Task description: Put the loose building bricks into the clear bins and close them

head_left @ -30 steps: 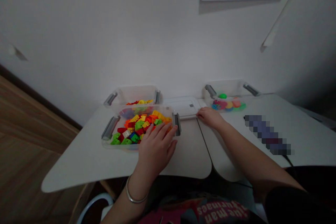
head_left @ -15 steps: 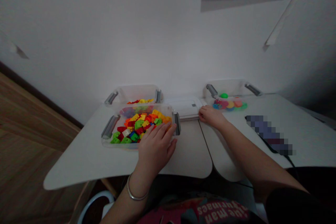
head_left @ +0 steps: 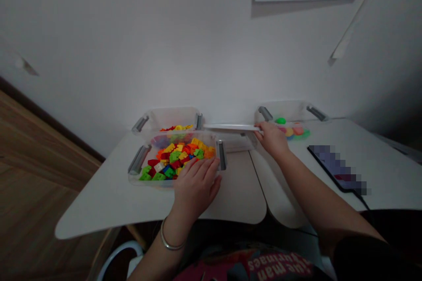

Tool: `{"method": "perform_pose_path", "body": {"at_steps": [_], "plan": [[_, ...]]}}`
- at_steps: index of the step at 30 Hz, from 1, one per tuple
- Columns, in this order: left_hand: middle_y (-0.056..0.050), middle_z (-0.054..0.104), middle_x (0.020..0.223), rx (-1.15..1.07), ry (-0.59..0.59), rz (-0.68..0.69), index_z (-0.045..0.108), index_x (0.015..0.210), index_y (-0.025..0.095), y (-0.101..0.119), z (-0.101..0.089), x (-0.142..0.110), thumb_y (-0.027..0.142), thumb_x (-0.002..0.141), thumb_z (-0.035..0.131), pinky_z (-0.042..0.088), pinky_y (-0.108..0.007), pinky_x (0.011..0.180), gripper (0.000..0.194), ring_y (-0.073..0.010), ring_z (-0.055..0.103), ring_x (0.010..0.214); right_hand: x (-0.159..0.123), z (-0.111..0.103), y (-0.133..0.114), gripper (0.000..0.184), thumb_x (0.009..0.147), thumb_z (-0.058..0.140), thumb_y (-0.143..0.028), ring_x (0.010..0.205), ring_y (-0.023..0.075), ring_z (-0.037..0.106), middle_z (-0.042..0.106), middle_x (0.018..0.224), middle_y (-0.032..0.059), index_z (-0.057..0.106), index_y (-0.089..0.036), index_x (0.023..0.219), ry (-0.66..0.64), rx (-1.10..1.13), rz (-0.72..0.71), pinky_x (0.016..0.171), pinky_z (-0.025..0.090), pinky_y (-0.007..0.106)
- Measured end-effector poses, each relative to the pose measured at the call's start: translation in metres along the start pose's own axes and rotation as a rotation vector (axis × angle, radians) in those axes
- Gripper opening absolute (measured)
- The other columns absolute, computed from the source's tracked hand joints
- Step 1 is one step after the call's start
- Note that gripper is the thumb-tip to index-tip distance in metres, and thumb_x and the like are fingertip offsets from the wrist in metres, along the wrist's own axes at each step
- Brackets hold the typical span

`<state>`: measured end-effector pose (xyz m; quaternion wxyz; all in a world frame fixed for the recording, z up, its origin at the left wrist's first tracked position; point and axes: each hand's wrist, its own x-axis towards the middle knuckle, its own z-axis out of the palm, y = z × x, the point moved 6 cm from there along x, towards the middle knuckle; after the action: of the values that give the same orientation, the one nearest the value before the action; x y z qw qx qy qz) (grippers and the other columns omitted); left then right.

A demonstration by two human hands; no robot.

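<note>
I have the two hands well apart, working separately. The left hand (head_left: 195, 186) lies open over the right front corner of the clear plastic bin (head_left: 171, 180), its fingers (head_left: 201, 169) at the rim beside the grey clip handle (head_left: 221, 155), with the LEGO-style bricks (head_left: 176, 160) just under them. The right hand (head_left: 272, 140) is closed on the end of a flat white panel (head_left: 231, 127), which I see almost edge-on, tipped up above the desk just behind that bin. Its right end sits by the near corner of a second clear bin (head_left: 292, 131) holding coloured discs. A third clear bin (head_left: 174, 118) stands behind the bricks, close against the wall (head_left: 99, 52). The white desk (head_left: 99, 210) runs on past the front bin's left side, and a strip of it lies between the bin's near edge and the curved desk edge. To the right, a phone (head_left: 336, 169) lies well apart from the right hand.
</note>
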<state>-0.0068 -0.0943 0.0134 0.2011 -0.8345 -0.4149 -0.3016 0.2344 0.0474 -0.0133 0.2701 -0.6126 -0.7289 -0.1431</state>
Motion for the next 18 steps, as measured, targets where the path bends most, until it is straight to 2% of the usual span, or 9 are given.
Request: {"method": "perform_pose_path", "body": {"at_steps": [3,5,8,11,12,14,16,18], "plan": [[-0.008,0.069,0.117,-0.001,0.019,0.001,0.061,0.118,0.019,-0.006,-0.009,-0.005,0.028,0.085,0.058,0.04,-0.047,0.103,0.034,-0.0267,0.06,0.111,0.002,-0.02,0.0,0.019,0.091,0.049,-0.037,0.079,0.0252,0.063,0.068,0.085,0.0096,0.057,-0.019,0.094,0.119,0.129,0.12,0.067,0.045,0.034],[-0.01,0.065,0.122,0.033,0.071,-0.084,0.059,0.122,0.019,-0.023,-0.023,-0.012,0.03,0.083,0.061,0.039,-0.049,0.105,0.04,-0.0307,0.053,0.121,0.001,-0.034,0.001,0.022,0.091,0.048,-0.039,0.079,0.0254,0.063,0.067,0.087,0.0099,0.056,-0.019,0.095,0.18,0.226,0.15,0.071,0.047,0.036],[-0.013,0.054,0.136,0.123,0.22,-0.386,0.054,0.128,0.02,-0.07,-0.05,-0.033,0.03,0.083,0.061,0.031,-0.055,0.111,0.047,-0.0352,0.04,0.133,-0.008,-0.052,0.001,0.024,0.091,0.047,-0.042,0.088,0.0251,0.064,0.066,0.095,0.0108,0.055,-0.021,0.097,0.263,0.378,0.135,0.08,0.049,0.04],[-0.016,0.042,0.146,0.082,0.273,-0.726,0.051,0.132,0.015,-0.122,-0.064,-0.062,0.038,0.085,0.056,0.021,-0.061,0.115,0.052,-0.0395,0.028,0.14,-0.021,-0.066,0.0,0.022,0.091,0.049,-0.044,0.097,0.0239,0.063,0.066,0.1,0.0098,0.054,-0.023,0.097,0.316,0.479,0.099,0.088,0.049,0.042],[-0.016,0.042,0.145,0.008,0.269,-0.84,0.05,0.133,0.014,-0.137,-0.063,-0.072,0.041,0.085,0.054,0.024,-0.062,0.113,0.055,-0.0404,0.032,0.138,-0.024,-0.07,-0.001,0.022,0.09,0.051,-0.044,0.097,0.0236,0.063,0.066,0.101,0.009,0.054,-0.024,0.097,0.329,0.511,0.087,0.089,0.049,0.043],[-0.016,0.05,0.139,-0.225,0.184,-1.024,0.047,0.136,0.015,-0.16,-0.051,-0.087,0.044,0.087,0.05,0.033,-0.061,0.109,0.057,-0.0376,0.045,0.13,-0.03,-0.076,-0.003,0.021,0.09,0.052,-0.045,0.098,0.0232,0.063,0.065,0.1,0.0077,0.053,-0.024,0.096,0.363,0.584,0.06,0.089,0.05,0.045],[-0.015,0.054,0.136,-0.347,0.116,-1.074,0.049,0.135,0.016,-0.168,-0.04,-0.094,0.041,0.086,0.05,0.035,-0.058,0.11,0.055,-0.0353,0.048,0.128,-0.031,-0.084,-0.006,0.022,0.089,0.053,-0.045,0.096,0.0228,0.062,0.064,0.099,0.0072,0.052,-0.025,0.096,0.415,0.645,0.041,0.087,0.051,0.045],[-0.013,0.057,0.133,-0.356,0.109,-1.051,0.054,0.131,0.017,-0.168,-0.034,-0.095,0.036,0.084,0.05,0.035,-0.057,0.111,0.052,-0.0342,0.049,0.127,-0.029,-0.092,-0.008,0.023,0.088,0.054,-0.046,0.094,0.0224,0.062,0.062,0.098,0.0071,0.052,-0.025,0.097,0.476,0.674,0.028,0.085,0.051,0.044]]}}
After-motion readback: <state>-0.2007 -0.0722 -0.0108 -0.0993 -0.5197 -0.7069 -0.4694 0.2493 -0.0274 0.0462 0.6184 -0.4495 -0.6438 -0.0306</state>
